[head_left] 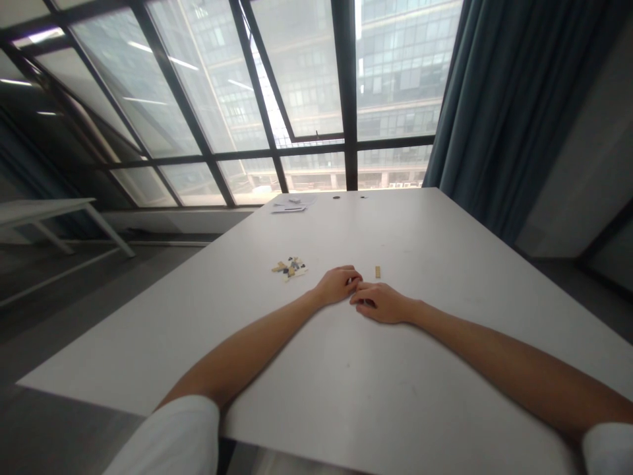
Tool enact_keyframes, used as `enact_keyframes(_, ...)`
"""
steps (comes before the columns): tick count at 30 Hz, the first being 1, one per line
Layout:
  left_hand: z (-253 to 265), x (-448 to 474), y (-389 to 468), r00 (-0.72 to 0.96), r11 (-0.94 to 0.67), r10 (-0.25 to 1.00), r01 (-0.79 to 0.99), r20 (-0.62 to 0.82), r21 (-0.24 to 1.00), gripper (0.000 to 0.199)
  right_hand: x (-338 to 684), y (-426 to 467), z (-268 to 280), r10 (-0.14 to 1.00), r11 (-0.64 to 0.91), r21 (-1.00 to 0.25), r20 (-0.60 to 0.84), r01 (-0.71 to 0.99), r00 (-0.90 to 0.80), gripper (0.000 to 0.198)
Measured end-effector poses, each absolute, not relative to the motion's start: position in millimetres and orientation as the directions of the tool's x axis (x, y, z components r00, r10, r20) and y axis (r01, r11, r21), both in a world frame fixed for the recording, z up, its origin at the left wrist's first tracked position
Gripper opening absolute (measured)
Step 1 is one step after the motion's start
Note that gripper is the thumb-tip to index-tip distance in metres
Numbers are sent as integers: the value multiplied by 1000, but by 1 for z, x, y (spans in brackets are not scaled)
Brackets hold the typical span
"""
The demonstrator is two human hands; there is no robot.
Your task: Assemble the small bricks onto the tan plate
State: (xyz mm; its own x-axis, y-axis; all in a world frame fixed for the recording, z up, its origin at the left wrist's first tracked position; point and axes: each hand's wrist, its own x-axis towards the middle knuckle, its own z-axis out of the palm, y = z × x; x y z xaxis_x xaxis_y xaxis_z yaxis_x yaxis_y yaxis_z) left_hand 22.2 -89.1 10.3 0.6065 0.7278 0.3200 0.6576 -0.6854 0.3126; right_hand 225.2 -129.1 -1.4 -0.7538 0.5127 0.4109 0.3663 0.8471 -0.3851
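My left hand and my right hand meet over the middle of the white table, fingertips close together or touching. Both have curled, closed fingers; whatever may be pinched between them is hidden or too small to make out. Just beyond my right hand lies a small tan studded toy brick. To the left of my left hand sits a loose pile of small building bricks in tan, white, grey and black.
Near the table's far edge lie some white papers, a small dark round thing and another tiny dark object. Behind are large windows and a blue curtain. Another white table stands at left.
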Motion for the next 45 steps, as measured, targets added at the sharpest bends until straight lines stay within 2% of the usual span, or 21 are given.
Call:
enact_keyframes(11,17,23,-88,547,-668,740,665,391,333,28,226,-132,2,523,841,-389,404,376,-751,20)
enact_keyframes(18,72,-11,-67,503,-645,759,667,412,374,31,226,-133,0,537,824,-424,376,375,-755,21)
enact_keyframes(21,98,-42,-60,444,-555,829,726,339,406,33,227,-133,0,536,823,-434,375,368,-756,21)
enact_keyframes(25,115,-89,-49,358,-412,911,826,207,384,39,227,-133,1,536,820,-443,369,364,-759,22)
enact_keyframes(29,115,-131,-34,276,-307,951,889,139,338,42,228,-134,1,539,818,-439,364,371,-759,21)
enact_keyframes(34,105,-168,-20,160,-179,984,913,81,368,45,228,-134,0,537,817,-451,371,358,-758,21)
enact_keyframes(37,97,-178,-16,106,-119,993,929,54,351,42,228,-134,0,540,813,-462,369,355,-757,21)
enact_keyframes(45,80,-186,-8,-2,18,997,980,-79,199,23,227,-135,2,543,811,-464,368,358,-755,20)
